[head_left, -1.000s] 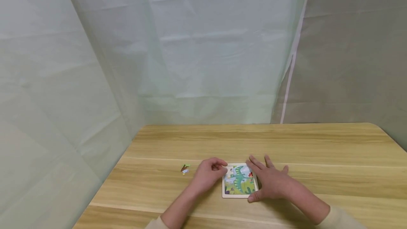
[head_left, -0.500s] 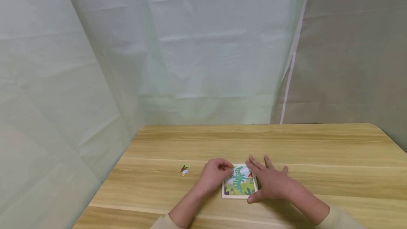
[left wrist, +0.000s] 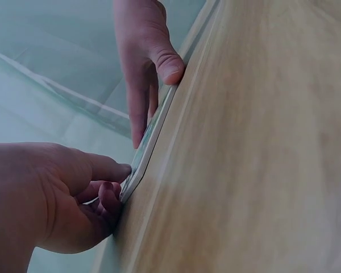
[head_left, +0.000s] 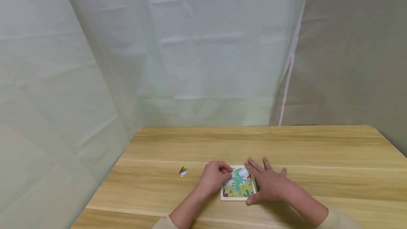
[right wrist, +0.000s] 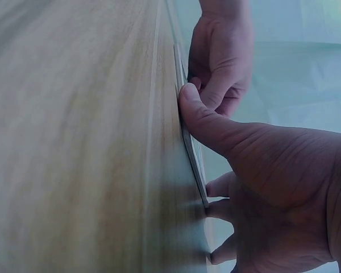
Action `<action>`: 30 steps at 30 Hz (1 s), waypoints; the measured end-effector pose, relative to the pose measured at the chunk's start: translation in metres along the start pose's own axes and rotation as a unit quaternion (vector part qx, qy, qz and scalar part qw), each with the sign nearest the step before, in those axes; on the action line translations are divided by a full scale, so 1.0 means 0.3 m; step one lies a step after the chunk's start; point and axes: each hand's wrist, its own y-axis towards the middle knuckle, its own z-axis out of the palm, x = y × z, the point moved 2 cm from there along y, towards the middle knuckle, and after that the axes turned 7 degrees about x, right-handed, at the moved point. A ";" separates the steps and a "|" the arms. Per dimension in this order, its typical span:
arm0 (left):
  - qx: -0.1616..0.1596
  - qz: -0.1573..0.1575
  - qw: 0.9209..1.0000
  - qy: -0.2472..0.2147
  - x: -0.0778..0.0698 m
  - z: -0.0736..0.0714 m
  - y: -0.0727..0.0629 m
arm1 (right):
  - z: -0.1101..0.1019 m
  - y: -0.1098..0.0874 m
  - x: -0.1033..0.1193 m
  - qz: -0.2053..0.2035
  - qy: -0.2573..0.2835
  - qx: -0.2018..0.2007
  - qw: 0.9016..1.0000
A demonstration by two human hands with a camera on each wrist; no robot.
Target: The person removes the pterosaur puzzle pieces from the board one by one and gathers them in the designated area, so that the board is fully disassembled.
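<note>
A square dinosaur jigsaw puzzle (head_left: 238, 183) in a pale frame lies flat on the wooden table. My left hand (head_left: 213, 177) is at its upper left corner, thumb and bent fingertips brought together over the picture. In the left wrist view, the left thumb (left wrist: 111, 168) reaches onto the puzzle while other fingers curl at the frame's edge; whether a piece is between them I cannot tell. Spread wide, my right hand (head_left: 270, 185) braces the right side of the frame. Its thumb (right wrist: 199, 108) rests at the near edge, its forefinger at the far edge.
Loose puzzle material (head_left: 183, 171), brown, green and pale blue, lies on the table left of my left hand. The wooden table (head_left: 318, 144) extends behind and right of the puzzle. Pale cloth sheets (head_left: 206, 63) hang behind and to the left.
My left hand has moved slightly right, from the frame's left edge onto the upper left of the picture, covering a pale spot there. The right hand has stayed in place.
</note>
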 end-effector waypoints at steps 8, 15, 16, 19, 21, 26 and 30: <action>-0.005 -0.006 1.000 0.015 -0.011 0.004 0.000 | 0.001 0.003 -0.004 0.002 0.000 0.001 1.000; -0.003 0.000 1.000 0.029 -0.017 0.005 0.006 | 0.000 0.003 -0.008 0.000 0.000 0.004 1.000; -0.003 0.001 1.000 0.030 -0.019 0.006 0.007 | 0.000 0.003 -0.008 0.001 0.001 0.005 1.000; -0.002 0.001 0.999 0.032 -0.021 0.008 0.010 | -0.001 0.004 -0.008 0.001 -0.002 0.005 1.000; -0.001 0.000 0.999 0.034 -0.022 0.009 0.011 | -0.001 0.004 -0.007 -0.001 -0.006 0.003 1.000; -0.003 -0.002 0.999 0.038 -0.023 0.009 0.014 | -0.002 0.004 -0.006 -0.003 -0.011 -0.001 1.000; -0.011 0.003 0.999 0.046 -0.024 0.008 0.018 | -0.002 0.003 -0.005 0.000 -0.013 0.000 1.000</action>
